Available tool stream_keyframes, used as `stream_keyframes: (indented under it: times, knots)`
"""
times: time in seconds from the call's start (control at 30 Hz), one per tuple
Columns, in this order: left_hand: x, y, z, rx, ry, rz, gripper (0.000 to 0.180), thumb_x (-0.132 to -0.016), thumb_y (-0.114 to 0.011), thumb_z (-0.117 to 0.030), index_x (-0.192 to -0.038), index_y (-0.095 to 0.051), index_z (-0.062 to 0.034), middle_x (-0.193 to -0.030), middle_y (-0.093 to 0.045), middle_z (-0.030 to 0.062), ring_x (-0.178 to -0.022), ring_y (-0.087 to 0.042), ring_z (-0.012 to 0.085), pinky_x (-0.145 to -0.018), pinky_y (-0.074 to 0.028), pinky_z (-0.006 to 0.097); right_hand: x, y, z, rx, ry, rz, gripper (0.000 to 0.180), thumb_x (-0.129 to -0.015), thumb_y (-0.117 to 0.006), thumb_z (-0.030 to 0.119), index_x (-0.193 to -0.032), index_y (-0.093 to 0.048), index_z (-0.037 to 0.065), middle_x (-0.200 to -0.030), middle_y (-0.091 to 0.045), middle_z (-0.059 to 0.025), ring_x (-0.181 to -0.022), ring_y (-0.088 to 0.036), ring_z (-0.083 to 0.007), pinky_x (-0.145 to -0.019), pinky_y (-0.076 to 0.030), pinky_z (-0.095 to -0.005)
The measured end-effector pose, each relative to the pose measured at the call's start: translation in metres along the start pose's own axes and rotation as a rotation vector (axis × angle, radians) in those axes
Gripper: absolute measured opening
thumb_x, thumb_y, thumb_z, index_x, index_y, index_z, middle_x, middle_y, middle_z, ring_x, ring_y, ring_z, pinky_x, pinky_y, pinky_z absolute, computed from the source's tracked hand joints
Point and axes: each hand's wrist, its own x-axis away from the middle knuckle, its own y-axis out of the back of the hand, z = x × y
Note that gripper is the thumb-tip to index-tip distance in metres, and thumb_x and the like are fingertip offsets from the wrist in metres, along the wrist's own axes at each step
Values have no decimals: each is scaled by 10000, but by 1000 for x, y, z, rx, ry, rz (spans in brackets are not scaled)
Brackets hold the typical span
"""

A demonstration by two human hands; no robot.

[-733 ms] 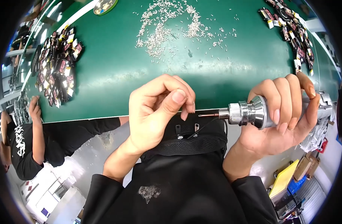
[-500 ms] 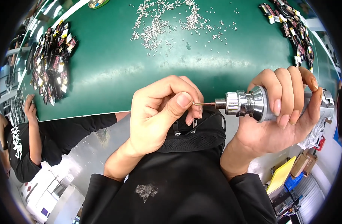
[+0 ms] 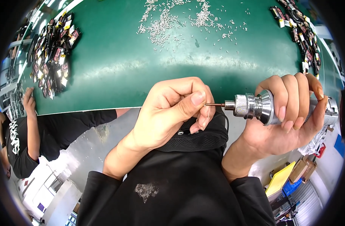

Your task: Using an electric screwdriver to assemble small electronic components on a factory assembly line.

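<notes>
My right hand (image 3: 289, 120) grips a silver powered screwdriver (image 3: 255, 106) held sideways, its thin bit (image 3: 214, 104) pointing left. My left hand (image 3: 172, 111) pinches its thumb and fingers around the bit's tip; whatever small part it holds there is hidden by the fingers. Both hands hover just off the near edge of the green mat (image 3: 142, 71), above my black clothing. A scatter of several small silver screws (image 3: 180, 19) lies at the far middle of the mat.
A pile of small dark and coloured parts (image 3: 52, 52) lies at the mat's left, another pile (image 3: 300, 34) at the far right. Another person's hand (image 3: 28, 100) and black sleeve are at the left edge. Boxes and a yellow item (image 3: 280, 179) sit low right.
The view has shifted slightly, so the mat appears higher. Both hands stay joined at the bit's tip, with the screwdriver a little lower in the picture.
</notes>
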Motion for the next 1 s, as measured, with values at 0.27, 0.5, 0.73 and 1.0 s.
stream_keyframes:
  times: [0.27,0.5,0.73,1.0]
  knots:
    - [-2,-2,-2,302,235,44,333,-967,-452,-246,-713,-426,-32,-607,-434,48,-510,-406,128,-438,-332,236,-3,6,4,-55,-36,-5,89,-850,-564,121,-840,-498,61,-496,-379,51,-440,-360,-61,-504,-354,-216]
    - [-4,-2,1,439,343,47,332,-971,-441,-258,-719,-428,-43,-595,-435,43,-541,-421,131,-439,-321,230,-2,11,4,-38,-16,-25,88,-847,-564,120,-839,-501,60,-496,-381,49,-433,-358,-62,-493,-348,-209]
    - [1,-13,3,-89,115,-132,291,-968,-463,-198,-744,-478,-13,-659,-496,60,-553,-434,98,-472,-347,216,1,8,7,62,9,-3,95,-848,-563,125,-833,-498,57,-492,-386,48,-420,-360,-59,-474,-344,-211]
    - [4,-18,9,-424,-29,-185,239,-961,-482,-144,-787,-521,16,-728,-551,75,-591,-470,71,-512,-379,198,2,13,7,53,73,-37,89,-849,-564,121,-836,-517,46,-494,-378,46,-416,-371,-64,-469,-339,-217]
